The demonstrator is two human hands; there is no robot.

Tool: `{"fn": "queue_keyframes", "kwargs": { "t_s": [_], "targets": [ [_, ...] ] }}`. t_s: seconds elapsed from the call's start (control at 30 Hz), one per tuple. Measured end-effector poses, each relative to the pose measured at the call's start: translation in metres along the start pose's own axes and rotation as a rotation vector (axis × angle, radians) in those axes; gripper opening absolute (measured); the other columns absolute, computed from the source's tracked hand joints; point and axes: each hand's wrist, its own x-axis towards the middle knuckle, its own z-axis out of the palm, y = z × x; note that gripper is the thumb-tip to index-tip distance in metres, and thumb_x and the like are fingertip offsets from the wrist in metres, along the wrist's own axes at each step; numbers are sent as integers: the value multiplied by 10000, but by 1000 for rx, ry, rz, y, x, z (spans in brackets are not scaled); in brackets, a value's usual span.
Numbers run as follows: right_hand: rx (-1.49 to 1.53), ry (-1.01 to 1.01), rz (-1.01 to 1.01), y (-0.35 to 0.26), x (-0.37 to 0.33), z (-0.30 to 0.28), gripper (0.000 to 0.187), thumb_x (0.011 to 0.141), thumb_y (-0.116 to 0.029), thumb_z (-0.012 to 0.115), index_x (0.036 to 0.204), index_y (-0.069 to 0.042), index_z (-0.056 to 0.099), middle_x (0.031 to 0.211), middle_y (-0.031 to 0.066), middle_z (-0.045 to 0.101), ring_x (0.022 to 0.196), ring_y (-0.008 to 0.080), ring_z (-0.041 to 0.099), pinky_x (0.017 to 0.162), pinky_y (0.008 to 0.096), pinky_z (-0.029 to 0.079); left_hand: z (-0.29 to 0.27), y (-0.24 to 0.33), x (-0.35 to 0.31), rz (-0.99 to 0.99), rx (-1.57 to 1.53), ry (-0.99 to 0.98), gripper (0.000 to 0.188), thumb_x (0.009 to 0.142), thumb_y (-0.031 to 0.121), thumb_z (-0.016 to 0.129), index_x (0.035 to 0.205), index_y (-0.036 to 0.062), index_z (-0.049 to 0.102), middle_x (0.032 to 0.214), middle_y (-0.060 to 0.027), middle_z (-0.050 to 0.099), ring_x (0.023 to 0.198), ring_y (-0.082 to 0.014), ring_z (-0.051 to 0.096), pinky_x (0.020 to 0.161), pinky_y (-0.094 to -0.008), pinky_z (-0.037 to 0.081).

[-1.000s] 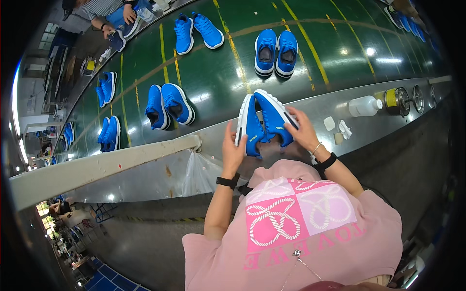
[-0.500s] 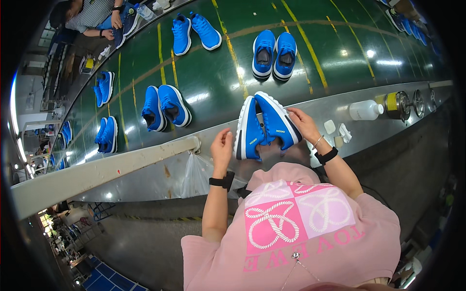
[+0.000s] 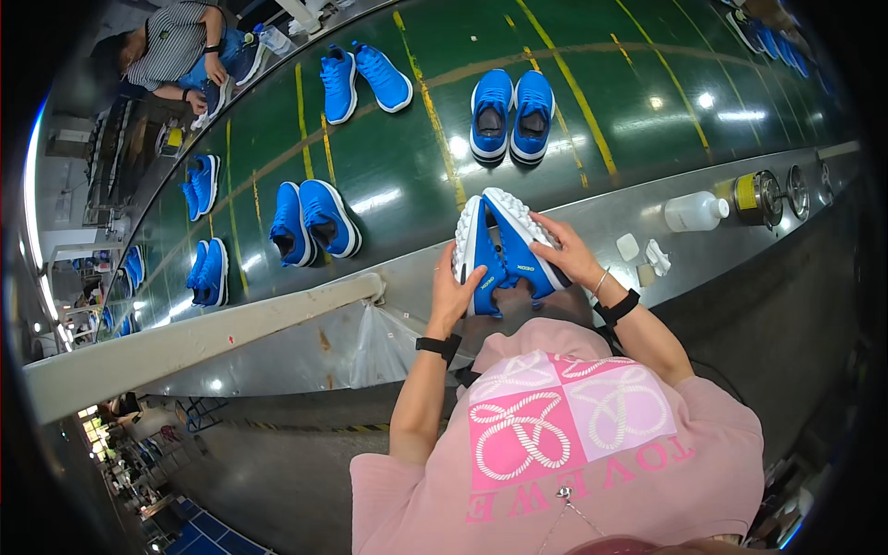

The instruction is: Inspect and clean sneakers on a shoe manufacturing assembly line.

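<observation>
A pair of blue sneakers with white soles is held at the metal ledge in front of me, toes pointing away and leaning together. My left hand (image 3: 452,289) is closed on the outer side of the left sneaker (image 3: 474,248), its thumb on the blue upper. Around the outer side of the right sneaker (image 3: 514,242), my right hand (image 3: 566,252) is closed, fingers over the sole edge and thumb on the upper. The white tread shows along both outer sides. The shoes' heel ends are partly hidden near my chest.
Several pairs of blue sneakers (image 3: 511,116) stand on the green conveyor belt (image 3: 407,153). On the metal ledge (image 3: 592,217) at right are a white bottle (image 3: 696,211) and a metal can (image 3: 757,199). A beige bar (image 3: 213,335) crosses at left. Another person (image 3: 180,51) handles a shoe at far left.
My hands have come inward from beside the sneakers and taken hold of them. The pair has tilted, so more of the white soles shows. Shoes on the belt have shifted slightly.
</observation>
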Motion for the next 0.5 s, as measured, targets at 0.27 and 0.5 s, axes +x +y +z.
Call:
{"fn": "queue_keyframes", "kwargs": {
  "t_s": [0.27, 0.5],
  "targets": [
    [-267, 147, -138, -15, -27, 10, 638, 815, -294, 786, 1394, -149, 560, 1227, 184, 506, 1159, 319, 508, 1024, 361, 398, 6, 18, -21, 154, 214, 127, 795, 786, 240, 826, 1432, 13, 423, 1342, -225, 493, 1225, -332, 515, 1051, -415, 413],
    [-266, 171, -318, -17, -22, -3, 653, 825, -269, 782, 1422, -180, 532, 1154, 158, 551, 1030, 279, 566, 940, 338, 455, -4, 35, -13, 132, 144, 113, 801, 738, 236, 855, 1411, 42, 467, 1278, -213, 529, 1199, -343, 522, 1020, -429, 422]
  ]
}}
